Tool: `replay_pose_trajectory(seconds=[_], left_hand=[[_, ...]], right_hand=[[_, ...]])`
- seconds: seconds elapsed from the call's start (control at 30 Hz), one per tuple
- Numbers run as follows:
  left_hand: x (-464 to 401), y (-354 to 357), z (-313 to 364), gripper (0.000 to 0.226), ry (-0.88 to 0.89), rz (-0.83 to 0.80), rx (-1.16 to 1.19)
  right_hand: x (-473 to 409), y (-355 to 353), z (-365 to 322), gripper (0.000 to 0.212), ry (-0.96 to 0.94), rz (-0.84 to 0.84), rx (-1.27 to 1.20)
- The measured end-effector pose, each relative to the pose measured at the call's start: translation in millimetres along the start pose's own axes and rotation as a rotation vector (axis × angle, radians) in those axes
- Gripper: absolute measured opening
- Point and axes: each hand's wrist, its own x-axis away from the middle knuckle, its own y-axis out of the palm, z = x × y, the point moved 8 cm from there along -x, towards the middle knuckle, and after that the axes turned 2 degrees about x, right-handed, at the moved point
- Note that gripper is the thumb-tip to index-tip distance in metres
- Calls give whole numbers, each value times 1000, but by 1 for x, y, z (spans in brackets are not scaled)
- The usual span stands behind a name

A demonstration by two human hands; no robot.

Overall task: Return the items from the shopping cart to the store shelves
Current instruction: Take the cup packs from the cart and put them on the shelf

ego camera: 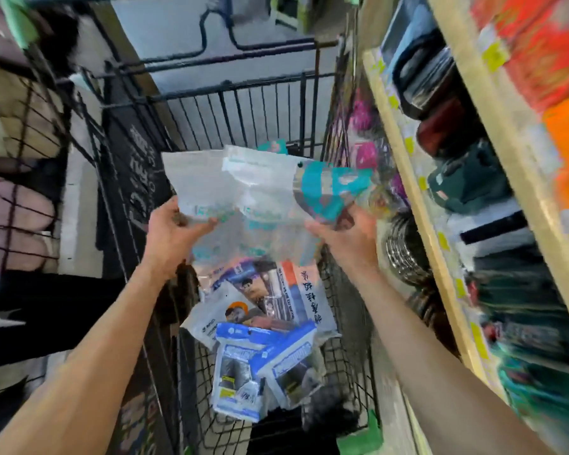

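Above the black wire shopping cart (243, 103) I hold clear plastic packets with teal print. My left hand (174, 231) grips the lower left edge of a clear packet (211, 185). My right hand (349, 234) grips a teal-labelled packet (329, 188) at its lower right. The two packets overlap in the middle; I cannot tell whether they are joined. Below them, inside the cart, lie several more packets: white ones with a cartoon figure (240, 310) and blue-and-white ones (240, 366). The whole view is motion-blurred.
Wooden store shelves (421, 205) run along the right, packed with dark cases, metal coils and bright orange and red goods. Pink items hang beyond the cart's right wall. On the left stands a wire rack with pink and beige soft goods (17, 205). Grey floor lies ahead.
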Motion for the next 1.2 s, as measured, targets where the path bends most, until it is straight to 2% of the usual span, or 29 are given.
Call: replay_pose_trajectory(seconds=[0.2,0.37,0.5,0.67,0.9,1.0,1.03,1.1,1.13,1.2], left_hand=[[53,12,102,41,174,-86,88],[104,74,184,41,291,-250,130],[127,130,230,41,308,-411,158],[156,210,262,38,293,-641,172],[197,342,275,37,402,-1001,-21],[216,388,282,29,437,-1108,-29],[224,402,286,31,434,-1149,-24],[237,426,293,52,415,-1212,-24],[243,434,299,58,409,-1230,-13],[253,450,311,48,416,-1258,37]], right_hand=[[62,-87,-60,31,-19,131,-180],[125,-173,-81,29,-24,243,-261],[165,-231,-76,25,-20,378,-361],[205,-282,-48,19,77,587,-453],[266,-331,0,10,181,925,-507],[295,-343,24,42,237,1044,-522],[305,-347,31,41,262,1082,-518],[322,-350,37,27,270,1128,-525],[328,-351,38,30,272,1142,-539],[338,-356,38,29,279,1178,-539]])
